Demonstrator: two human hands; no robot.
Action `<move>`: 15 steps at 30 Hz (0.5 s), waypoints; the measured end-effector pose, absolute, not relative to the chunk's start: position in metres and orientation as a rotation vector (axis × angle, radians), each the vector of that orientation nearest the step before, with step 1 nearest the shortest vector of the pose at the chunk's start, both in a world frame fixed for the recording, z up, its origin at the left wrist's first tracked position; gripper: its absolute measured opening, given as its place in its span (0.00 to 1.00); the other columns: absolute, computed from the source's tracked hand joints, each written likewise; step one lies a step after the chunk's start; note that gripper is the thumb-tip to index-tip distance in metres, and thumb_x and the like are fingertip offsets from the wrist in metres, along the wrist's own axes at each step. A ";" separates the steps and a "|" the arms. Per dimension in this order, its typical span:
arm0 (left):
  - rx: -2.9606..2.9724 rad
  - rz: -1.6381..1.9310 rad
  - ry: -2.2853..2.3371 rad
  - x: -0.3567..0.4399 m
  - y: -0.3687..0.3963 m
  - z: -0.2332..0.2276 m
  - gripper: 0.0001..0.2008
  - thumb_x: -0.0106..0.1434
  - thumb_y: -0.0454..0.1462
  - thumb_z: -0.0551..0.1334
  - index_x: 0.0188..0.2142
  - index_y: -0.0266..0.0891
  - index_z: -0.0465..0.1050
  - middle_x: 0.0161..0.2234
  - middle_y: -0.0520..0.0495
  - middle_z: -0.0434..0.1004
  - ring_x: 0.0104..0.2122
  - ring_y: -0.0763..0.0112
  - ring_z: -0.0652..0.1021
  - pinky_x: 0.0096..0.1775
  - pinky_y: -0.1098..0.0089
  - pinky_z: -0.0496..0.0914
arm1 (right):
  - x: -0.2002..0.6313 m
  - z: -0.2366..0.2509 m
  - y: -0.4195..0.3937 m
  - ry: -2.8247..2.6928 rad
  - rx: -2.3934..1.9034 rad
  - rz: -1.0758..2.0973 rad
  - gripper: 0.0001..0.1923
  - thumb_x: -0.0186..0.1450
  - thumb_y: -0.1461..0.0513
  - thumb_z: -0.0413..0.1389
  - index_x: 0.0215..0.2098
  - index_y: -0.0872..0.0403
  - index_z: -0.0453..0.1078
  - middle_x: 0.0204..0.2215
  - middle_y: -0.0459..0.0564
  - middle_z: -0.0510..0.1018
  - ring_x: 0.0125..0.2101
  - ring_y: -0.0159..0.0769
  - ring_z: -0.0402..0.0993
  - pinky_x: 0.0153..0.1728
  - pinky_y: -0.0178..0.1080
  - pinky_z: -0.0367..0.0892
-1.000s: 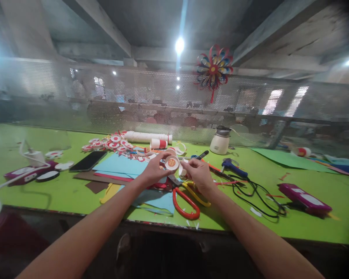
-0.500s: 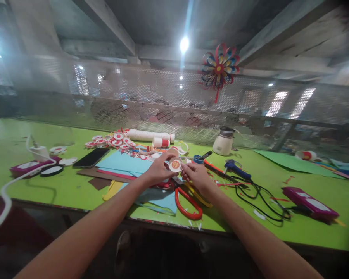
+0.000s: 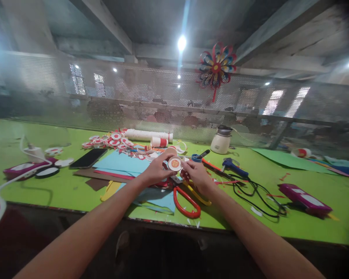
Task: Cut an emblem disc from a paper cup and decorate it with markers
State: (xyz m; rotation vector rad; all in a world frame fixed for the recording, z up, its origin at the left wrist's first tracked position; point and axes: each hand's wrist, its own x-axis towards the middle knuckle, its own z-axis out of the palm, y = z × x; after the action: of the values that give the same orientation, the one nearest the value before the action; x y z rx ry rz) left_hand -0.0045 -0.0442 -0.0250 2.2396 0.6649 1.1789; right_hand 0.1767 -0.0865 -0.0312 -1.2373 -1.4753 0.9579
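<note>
A small white paper disc (image 3: 175, 163) with an orange-red centre is held above the green table (image 3: 61, 186). My left hand (image 3: 157, 169) pinches its left edge and my right hand (image 3: 195, 173) pinches its right edge. Just below the hands lie red-handled scissors (image 3: 187, 201) and yellow-handled scissors (image 3: 198, 195) on sheets of blue paper (image 3: 122, 162). Red and brown sheets stick out under the blue ones.
Several finished red-and-white discs (image 3: 113, 142) and a white paper roll (image 3: 147, 135) lie at the back. A phone (image 3: 88, 158) is left, a white jar (image 3: 220, 142), a blue glue gun (image 3: 234, 166) with black cable (image 3: 258, 195) and a magenta case (image 3: 304, 198) right. A mesh fence stands behind.
Both hands stay on the disc, which has turned a little between my fingers. The camera view has shifted slightly.
</note>
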 end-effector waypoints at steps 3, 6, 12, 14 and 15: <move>2.242 1.169 0.666 -0.005 -0.043 -0.026 0.25 0.51 0.41 0.69 0.48 0.38 0.67 0.45 0.42 0.76 0.43 0.60 0.77 0.40 0.64 0.74 | 0.177 -0.030 -0.087 -1.454 -1.239 0.988 0.14 0.69 0.55 0.53 0.44 0.58 0.70 0.35 0.48 0.76 0.29 0.30 0.74 0.30 0.37 0.73; 2.257 1.154 0.664 -0.006 -0.041 -0.026 0.24 0.51 0.41 0.70 0.46 0.38 0.67 0.45 0.42 0.76 0.43 0.60 0.77 0.41 0.64 0.74 | 0.176 -0.030 -0.088 -1.439 -1.236 1.035 0.14 0.69 0.55 0.53 0.45 0.57 0.70 0.38 0.49 0.76 0.32 0.32 0.75 0.32 0.38 0.73; 2.283 1.096 0.652 -0.008 -0.043 -0.024 0.29 0.50 0.38 0.69 0.52 0.40 0.67 0.50 0.41 0.74 0.46 0.58 0.77 0.46 0.60 0.73 | 0.177 -0.028 -0.089 -1.416 -1.212 1.097 0.14 0.69 0.56 0.54 0.47 0.57 0.69 0.40 0.50 0.76 0.34 0.34 0.75 0.35 0.40 0.73; 2.271 1.076 0.658 -0.008 -0.045 -0.022 0.29 0.50 0.39 0.69 0.52 0.40 0.68 0.50 0.42 0.76 0.44 0.58 0.78 0.45 0.60 0.73 | 0.178 -0.026 -0.089 -1.403 -1.207 1.106 0.14 0.69 0.56 0.54 0.46 0.58 0.69 0.39 0.50 0.76 0.34 0.33 0.75 0.34 0.40 0.73; 2.258 1.075 0.667 -0.008 -0.046 -0.021 0.28 0.50 0.39 0.70 0.51 0.39 0.69 0.48 0.42 0.77 0.43 0.59 0.78 0.44 0.60 0.73 | 0.178 -0.026 -0.089 -1.393 -1.205 1.106 0.14 0.69 0.56 0.54 0.46 0.58 0.70 0.38 0.49 0.76 0.33 0.32 0.75 0.33 0.39 0.73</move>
State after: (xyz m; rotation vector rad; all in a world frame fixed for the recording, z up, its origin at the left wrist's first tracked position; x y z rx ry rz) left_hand -0.0081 -0.0455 -0.0208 2.2580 0.6666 1.0752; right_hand 0.1781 -0.0891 -0.0256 -1.2046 -1.3928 1.1063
